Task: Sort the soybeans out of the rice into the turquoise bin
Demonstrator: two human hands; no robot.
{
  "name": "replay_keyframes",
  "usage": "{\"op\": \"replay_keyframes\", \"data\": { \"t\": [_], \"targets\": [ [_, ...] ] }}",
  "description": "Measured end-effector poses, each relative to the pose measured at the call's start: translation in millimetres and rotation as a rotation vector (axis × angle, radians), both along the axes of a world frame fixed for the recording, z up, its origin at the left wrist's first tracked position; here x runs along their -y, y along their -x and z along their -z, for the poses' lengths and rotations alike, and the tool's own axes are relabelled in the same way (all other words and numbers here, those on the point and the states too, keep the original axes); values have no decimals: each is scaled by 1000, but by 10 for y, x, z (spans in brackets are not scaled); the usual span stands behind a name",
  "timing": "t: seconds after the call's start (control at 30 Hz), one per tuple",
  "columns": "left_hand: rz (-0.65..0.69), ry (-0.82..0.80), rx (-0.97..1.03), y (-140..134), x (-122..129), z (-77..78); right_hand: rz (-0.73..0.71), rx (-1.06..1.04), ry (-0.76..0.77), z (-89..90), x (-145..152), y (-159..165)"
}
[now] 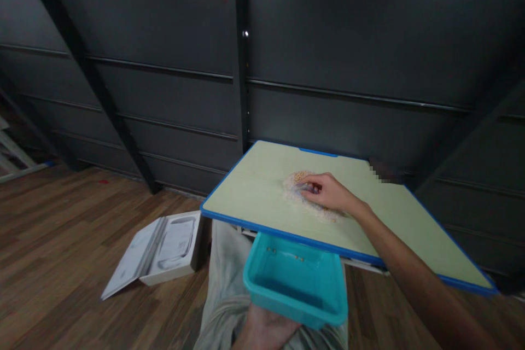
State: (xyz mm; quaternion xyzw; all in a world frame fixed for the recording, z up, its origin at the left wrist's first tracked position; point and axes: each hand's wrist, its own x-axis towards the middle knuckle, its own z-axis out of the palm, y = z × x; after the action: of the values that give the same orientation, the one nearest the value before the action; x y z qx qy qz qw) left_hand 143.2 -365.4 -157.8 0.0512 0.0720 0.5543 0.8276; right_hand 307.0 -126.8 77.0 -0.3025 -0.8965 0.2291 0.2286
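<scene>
On a pale yellow folding table [254, 186] with a blue rim lies a loose heap of grains [301, 176], white and pinkish with some yellow ones. My right hand [324, 191] reaches into this heap from the right, its fingers curled down and drawn toward the thumb over some of the grains. How much they hold cannot be made out. A turquoise plastic tub [295, 279] sits over my lap, just below the table's near edge, tilted a little. From underneath, my left hand [268, 328] holds it, with the fingers hidden. A few small bits cling to the tub's far inner wall.
An open white box [176, 246] with its lid folded out lies on the wooden floor [82, 229] to the left. Behind the table rises a dark panelled metal wall [348, 54]. A white frame [20, 158] stands at far left.
</scene>
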Motion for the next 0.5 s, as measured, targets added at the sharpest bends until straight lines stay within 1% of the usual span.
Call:
{"op": "replay_keyframes", "data": {
  "t": [0.1,0.3,0.5],
  "targets": [
    [12,17,17,8,-7,-4,4,-23,1,-17,-1,-5],
    [18,7,33,-9,-9,-108,32,-46,0,-15,-21,-33],
    [-2,8,7,-28,-2,-87,80,-38,-27,-7,-60,-59]
  ]
}}
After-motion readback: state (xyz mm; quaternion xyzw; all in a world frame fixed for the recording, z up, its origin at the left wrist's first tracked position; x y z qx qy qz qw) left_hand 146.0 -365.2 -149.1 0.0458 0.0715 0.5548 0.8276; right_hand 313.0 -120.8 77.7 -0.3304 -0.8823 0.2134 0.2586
